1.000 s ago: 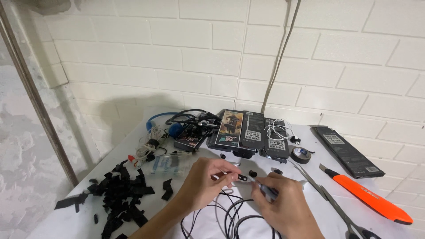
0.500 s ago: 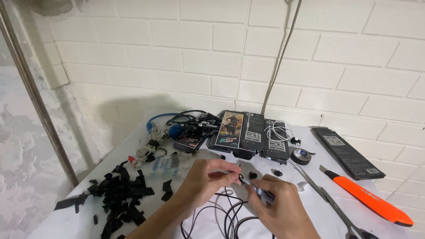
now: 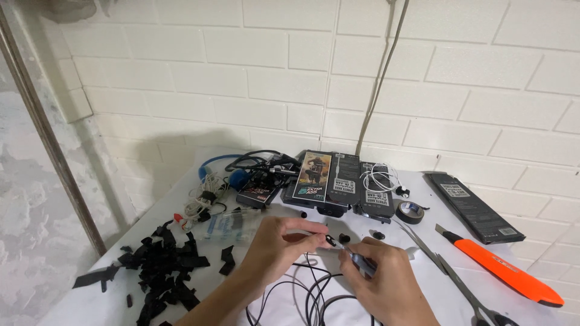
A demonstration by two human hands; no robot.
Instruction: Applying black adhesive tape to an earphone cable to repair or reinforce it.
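Observation:
My left hand (image 3: 279,241) pinches a small black earphone part (image 3: 330,241) between thumb and fingers, just above the white table (image 3: 96,302). My right hand (image 3: 380,279) is closed round a thin tool with a dark handle (image 3: 361,261); its metal tip meets the small part. Black cables (image 3: 314,296) loop on the table under both hands. Two small black earbud pieces (image 3: 361,235) lie just beyond my fingers.
A heap of black tape scraps (image 3: 158,268) lies at the left. Dark retail boxes (image 3: 335,181), tangled cables and blue headphones (image 3: 232,176) sit at the back by the brick wall. An orange utility knife (image 3: 504,274), scissors (image 3: 465,293), a tape roll (image 3: 411,212) and a flat black box (image 3: 472,205) lie at the right.
Both hands have stayed over the cables. My fingers have shifted a little, bringing the tool tip and the small part closer together.

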